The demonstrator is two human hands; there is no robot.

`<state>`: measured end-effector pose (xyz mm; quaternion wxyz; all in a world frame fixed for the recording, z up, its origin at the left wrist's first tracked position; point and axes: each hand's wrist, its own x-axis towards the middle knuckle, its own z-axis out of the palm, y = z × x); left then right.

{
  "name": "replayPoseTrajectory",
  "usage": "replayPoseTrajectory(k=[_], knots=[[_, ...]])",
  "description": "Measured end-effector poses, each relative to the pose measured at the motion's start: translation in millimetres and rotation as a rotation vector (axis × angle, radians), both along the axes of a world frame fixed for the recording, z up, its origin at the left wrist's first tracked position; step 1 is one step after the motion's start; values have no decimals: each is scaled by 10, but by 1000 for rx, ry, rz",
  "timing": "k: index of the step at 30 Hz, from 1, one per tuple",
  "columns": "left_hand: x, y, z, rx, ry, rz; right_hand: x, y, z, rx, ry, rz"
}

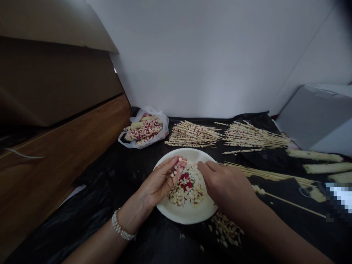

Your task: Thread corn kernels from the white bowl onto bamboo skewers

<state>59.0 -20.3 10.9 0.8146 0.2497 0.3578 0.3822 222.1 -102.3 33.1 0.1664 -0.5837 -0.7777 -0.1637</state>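
Observation:
My left hand [161,181] is cupped palm up over the bowl, with several pale corn kernels [172,175] in its palm and fingers. Beside its fingertips is the pointed end of a thin wooden skewer [184,161]. My right hand [221,178] pinches the skewer from the right, its fingers closed, with kernels at the fingertips. Past my right wrist, a stretch of skewer with kernels [291,204] shows roughly in line; my hand hides the part between. Below both hands sits a white bowl [176,218] with a red patterned bottom, holding loose kernels [187,196].
Behind the bowl lie two piles of kernel-threaded skewers [189,134] [244,135]. A plastic bag [163,126] of speckled corn cobs [145,132] stands left of them. Bare skewers [275,174] and stripped cobs [316,156] lie right. Loose kernels [227,229] are scattered on black plastic sheeting [104,205].

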Motion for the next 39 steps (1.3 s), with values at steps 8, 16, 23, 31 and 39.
replayPoseTrajectory(k=[8, 16, 23, 31, 39], knots=[[-6, -4, -5, -28, -10, 11, -9, -2, 6, -9, -8, -10], [-7, 6, -19, -40, -18, 27, -2, 6, -8, -4, 1, 10], [-14, -7, -20, -27, 0, 18, -15, -2, 8, -22, -16, 6], [8, 9, -5, -31, 9, 39, -26, -10, -4, 21, -38, 20], [47, -41, -23, -62, -12, 49, -50, -1, -25, 66, -22, 53]])
